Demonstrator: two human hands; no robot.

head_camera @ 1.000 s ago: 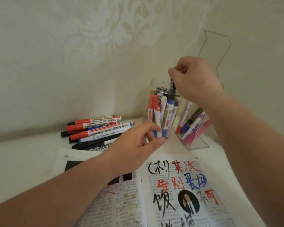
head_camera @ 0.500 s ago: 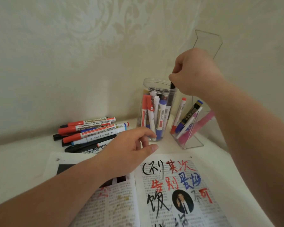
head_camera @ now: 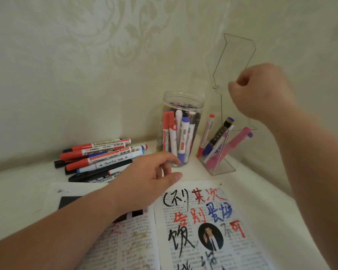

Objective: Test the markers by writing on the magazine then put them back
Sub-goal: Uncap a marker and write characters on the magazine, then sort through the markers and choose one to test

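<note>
Your right hand point(head_camera: 261, 92) hangs over the clear acrylic stand point(head_camera: 222, 168), fingers curled on nothing. Left hand point(head_camera: 144, 176) is loose, fingertips at the base of the marker jar point(head_camera: 201, 106). Loose markers point(head_camera: 100, 158) are piled left of it, and the scribbled magazine point(head_camera: 203, 230) is in front.

Head camera only, looking forward and down into a wall corner.

And here's the view: wide-angle and close in, with the clear jar point(head_camera: 201, 103) sitting just above the frame's centre. The left hand point(head_camera: 150, 178) reaches in from the lower left corner and hovers right in front of the jar. The right hand point(head_camera: 261, 92), fingers curled, comes in from the lower right and is raised to the right of the jar. Nearer the lens than the jar, the open magazine point(head_camera: 203, 221) fills the bottom edge. Behind the jar, the patterned wall point(head_camera: 86, 75) takes the whole upper half.
</note>
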